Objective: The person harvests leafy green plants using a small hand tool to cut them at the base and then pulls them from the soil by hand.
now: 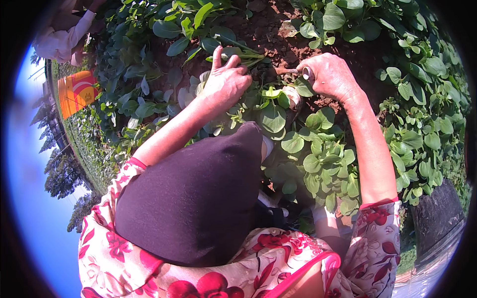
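Leafy green plants point(318, 149) grew mostly uncut along the red soil bed's point(268, 30) edge; left hand point(226, 79) loosely open on stems, right hand point(330, 74) fisted round a small tool handle point(308, 73).

Bright sun outdoors, a garden bed of reddish-brown soil point(268, 30) packed with leafy green plants point(323, 159). Off to the left sit an orange crate point(75, 92), a row of trees point(62, 174) and blue sky point(30, 164).
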### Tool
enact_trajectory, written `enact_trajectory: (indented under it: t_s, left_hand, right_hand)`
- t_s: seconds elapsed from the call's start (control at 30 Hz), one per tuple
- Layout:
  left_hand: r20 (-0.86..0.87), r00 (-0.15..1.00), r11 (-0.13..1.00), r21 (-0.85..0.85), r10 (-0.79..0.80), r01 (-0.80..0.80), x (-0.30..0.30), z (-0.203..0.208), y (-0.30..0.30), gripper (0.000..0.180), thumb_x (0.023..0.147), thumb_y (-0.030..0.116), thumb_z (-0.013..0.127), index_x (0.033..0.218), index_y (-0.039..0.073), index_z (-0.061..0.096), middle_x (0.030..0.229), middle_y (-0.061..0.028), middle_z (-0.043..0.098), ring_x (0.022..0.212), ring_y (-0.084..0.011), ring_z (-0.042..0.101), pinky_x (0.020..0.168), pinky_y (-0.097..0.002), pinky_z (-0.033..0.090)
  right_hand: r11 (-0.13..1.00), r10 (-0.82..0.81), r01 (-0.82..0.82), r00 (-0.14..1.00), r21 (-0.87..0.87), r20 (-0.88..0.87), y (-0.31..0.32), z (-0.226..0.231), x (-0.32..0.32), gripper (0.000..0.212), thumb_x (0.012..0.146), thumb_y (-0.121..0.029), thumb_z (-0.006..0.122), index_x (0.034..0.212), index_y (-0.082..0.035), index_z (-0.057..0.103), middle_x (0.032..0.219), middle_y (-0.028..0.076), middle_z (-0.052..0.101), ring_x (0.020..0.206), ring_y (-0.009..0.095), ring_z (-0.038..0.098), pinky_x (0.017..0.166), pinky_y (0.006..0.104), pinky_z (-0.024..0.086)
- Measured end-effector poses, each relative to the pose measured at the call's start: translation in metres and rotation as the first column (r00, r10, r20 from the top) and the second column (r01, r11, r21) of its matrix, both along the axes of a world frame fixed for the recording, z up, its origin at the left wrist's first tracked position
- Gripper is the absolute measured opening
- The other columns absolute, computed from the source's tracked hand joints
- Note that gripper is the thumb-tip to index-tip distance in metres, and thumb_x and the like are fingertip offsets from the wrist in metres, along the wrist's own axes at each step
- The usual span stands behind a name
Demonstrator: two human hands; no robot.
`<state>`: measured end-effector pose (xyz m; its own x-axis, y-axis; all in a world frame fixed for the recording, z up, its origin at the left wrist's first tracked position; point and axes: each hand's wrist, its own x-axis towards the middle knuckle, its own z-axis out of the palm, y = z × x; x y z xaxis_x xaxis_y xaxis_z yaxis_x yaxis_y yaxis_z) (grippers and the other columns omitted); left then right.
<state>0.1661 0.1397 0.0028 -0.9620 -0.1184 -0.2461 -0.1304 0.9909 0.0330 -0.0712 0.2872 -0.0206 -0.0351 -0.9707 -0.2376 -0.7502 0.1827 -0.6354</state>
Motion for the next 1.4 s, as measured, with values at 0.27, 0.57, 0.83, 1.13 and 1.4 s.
enact_trajectory:
  t_s: [0.27,0.57,0.83,1.13,1.4]
  left_hand:
    - [0.280,0.939,0.980,-0.045,0.200,-0.195,0.031,0.032,0.014,0.010,0.061,0.020,0.063,0.058,0.010,0.061,0.070,-0.0064,0.057,0.093,-0.0237,0.050,0.086,-0.0420,0.032]
    - [0.418,0.789,0.783,0.238,0.451,-0.574,0.010,0.037,0.003,0.021,0.082,0.016,0.055,0.084,-0.003,0.062,0.091,-0.0218,0.064,0.093,-0.0351,0.064,0.079,-0.0444,0.052]
    - [0.548,0.641,0.672,0.180,0.538,-0.718,-0.020,0.006,0.022,0.032,0.088,0.031,0.054,0.109,0.008,0.063,0.100,-0.0151,0.069,0.092,-0.0331,0.067,0.077,-0.0439,0.054]
    - [0.475,0.770,0.831,0.130,0.426,-0.541,-0.028,-0.027,0.014,0.030,0.085,0.020,0.054,0.109,0.005,0.064,0.104,-0.0126,0.068,0.092,-0.0268,0.066,0.078,-0.0431,0.053]
    - [0.056,0.834,0.666,0.574,0.549,-0.476,-0.006,-0.032,0.007,0.024,0.093,0.019,0.046,0.107,0.008,0.062,0.101,-0.0129,0.065,0.097,-0.0307,0.061,0.084,-0.0396,0.048]
  right_hand:
    - [0.973,0.233,-0.233,0.971,0.001,-0.053,-0.014,0.017,0.054,0.008,0.071,-0.008,0.061,0.077,-0.009,0.067,0.077,0.011,0.067,0.076,0.029,0.067,0.065,0.0407,0.054]
    - [0.982,0.074,-0.107,0.976,-0.154,-0.203,0.007,0.049,0.061,0.003,0.074,-0.014,0.063,0.074,-0.011,0.063,0.069,0.007,0.064,0.065,0.026,0.066,0.059,0.0374,0.053]
    - [0.989,0.043,-0.064,0.987,-0.134,-0.154,0.013,0.062,0.068,0.002,0.070,-0.014,0.064,0.070,-0.012,0.063,0.067,0.007,0.064,0.065,0.025,0.066,0.057,0.0365,0.051]
    - [0.999,-0.035,0.033,0.990,-0.018,-0.133,0.021,0.080,0.059,0.005,0.077,-0.015,0.066,0.075,-0.011,0.068,0.072,0.009,0.066,0.070,0.025,0.067,0.061,0.0373,0.052]
    - [0.998,-0.057,0.050,0.981,-0.041,-0.186,0.029,0.088,0.046,0.004,0.075,-0.009,0.064,0.077,-0.010,0.067,0.074,0.009,0.066,0.071,0.026,0.067,0.061,0.0380,0.052]
